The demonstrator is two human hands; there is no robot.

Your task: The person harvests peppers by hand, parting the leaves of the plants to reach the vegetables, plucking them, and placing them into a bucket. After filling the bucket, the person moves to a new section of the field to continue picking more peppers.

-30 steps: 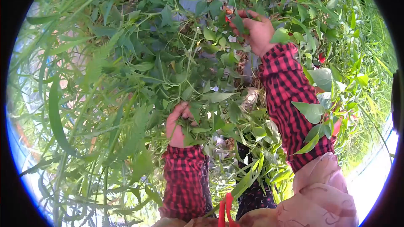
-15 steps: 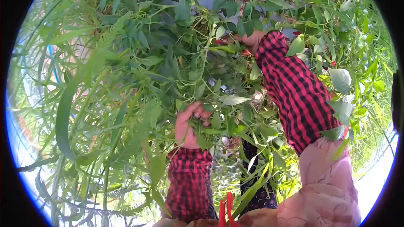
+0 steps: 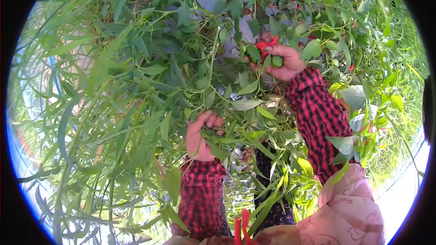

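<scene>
While the left hand (image 3: 199, 136) curls closed on leafy stems (image 3: 217, 138), the half-closed right hand (image 3: 290, 62) already has a red pepper (image 3: 267, 44) and a green pepper (image 3: 277, 61); other red fruit (image 3: 351, 67) lies outside its grasp, among foliage (image 3: 311, 49).

The person is wearing red-and-black checked sleeves (image 3: 320, 122), a pale pink patterned cloth (image 3: 343, 208) and dark printed trousers (image 3: 277, 211).
</scene>
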